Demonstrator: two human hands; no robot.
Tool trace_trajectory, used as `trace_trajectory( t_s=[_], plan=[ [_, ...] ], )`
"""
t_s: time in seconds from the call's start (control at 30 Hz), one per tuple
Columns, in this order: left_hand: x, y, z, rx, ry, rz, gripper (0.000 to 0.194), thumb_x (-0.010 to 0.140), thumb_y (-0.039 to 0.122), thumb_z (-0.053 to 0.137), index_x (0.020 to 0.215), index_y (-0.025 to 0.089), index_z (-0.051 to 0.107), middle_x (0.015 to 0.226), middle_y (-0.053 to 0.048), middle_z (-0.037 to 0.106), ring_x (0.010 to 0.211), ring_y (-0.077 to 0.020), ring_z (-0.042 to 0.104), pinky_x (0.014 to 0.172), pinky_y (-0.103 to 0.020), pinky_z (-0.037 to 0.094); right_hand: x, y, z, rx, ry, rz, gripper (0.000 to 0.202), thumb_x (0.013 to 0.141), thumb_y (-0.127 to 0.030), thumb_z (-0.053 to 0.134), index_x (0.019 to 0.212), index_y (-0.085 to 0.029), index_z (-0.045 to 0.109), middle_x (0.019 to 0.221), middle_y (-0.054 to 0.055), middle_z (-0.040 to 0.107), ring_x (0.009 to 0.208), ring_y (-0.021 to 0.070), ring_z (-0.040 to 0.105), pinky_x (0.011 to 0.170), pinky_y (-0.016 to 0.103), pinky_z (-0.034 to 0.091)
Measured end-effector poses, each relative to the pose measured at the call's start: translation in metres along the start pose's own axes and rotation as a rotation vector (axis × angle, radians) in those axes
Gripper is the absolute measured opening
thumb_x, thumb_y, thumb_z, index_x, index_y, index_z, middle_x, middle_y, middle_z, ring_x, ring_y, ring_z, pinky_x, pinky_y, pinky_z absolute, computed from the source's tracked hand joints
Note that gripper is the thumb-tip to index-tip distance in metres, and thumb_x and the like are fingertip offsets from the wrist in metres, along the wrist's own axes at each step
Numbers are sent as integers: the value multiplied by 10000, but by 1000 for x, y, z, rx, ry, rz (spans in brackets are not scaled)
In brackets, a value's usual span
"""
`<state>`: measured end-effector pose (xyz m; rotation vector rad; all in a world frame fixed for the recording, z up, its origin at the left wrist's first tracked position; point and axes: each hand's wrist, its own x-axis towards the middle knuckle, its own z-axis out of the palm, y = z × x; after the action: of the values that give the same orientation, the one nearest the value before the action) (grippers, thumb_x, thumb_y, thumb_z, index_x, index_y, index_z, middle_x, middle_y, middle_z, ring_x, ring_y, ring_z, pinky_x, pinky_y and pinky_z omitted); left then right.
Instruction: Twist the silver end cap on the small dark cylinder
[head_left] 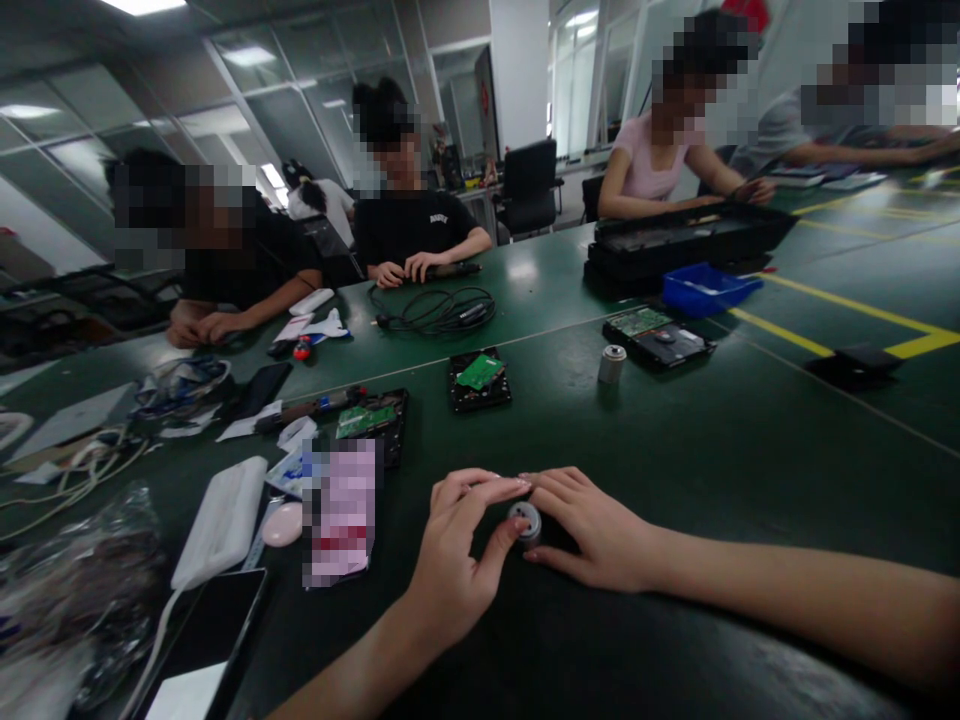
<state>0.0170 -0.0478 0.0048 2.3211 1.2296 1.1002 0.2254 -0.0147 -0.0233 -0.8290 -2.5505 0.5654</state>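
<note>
Both hands meet around a small silver metal cylinder that stands upright on the green table, its round end with small dark holes facing up. The thumb of my left hand presses on the cylinder's top, while its fingers arch over the far side toward the other fingertips. My right hand curls around the cylinder from the right, fingers behind and thumb in front. A similar metal cylinder stands farther back. Beyond my hands lies a hard drive with a green circuit board on it.
To the left are another hard drive, an electric screwdriver, a white power bank, a phone and a plastic bag. A blue tray and a third drive sit back right. Several people sit across the table.
</note>
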Motion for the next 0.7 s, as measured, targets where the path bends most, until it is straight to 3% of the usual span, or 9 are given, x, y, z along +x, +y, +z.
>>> trace_trajectory(
  t_s=[0.13,0.27,0.7],
  plan=[
    [0,0,0,31,54,40,216,854,177,684,1036,265,609,953,9,683,972,-225,547,836,-392,442,0,0,0,-8,-7,6,467,885,-427,604,1263,-166,522,1313,140,560,1244,295,474,1037,481,350],
    [3,1,0,40,61,49,187,830,141,701,959,260,634,931,25,691,938,-212,563,830,-390,434,0,0,0,-10,-16,13,468,885,-423,606,1270,-172,521,1332,138,552,1252,297,471,1037,487,352],
    [4,-2,-4,-89,-68,12,242,888,85,612,1037,266,673,1041,9,663,1014,-192,569,895,-353,415,-1,2,2,-28,-6,-4,499,881,-428,611,1277,-141,512,1285,145,571,1227,299,479,1035,484,356]
  ],
)
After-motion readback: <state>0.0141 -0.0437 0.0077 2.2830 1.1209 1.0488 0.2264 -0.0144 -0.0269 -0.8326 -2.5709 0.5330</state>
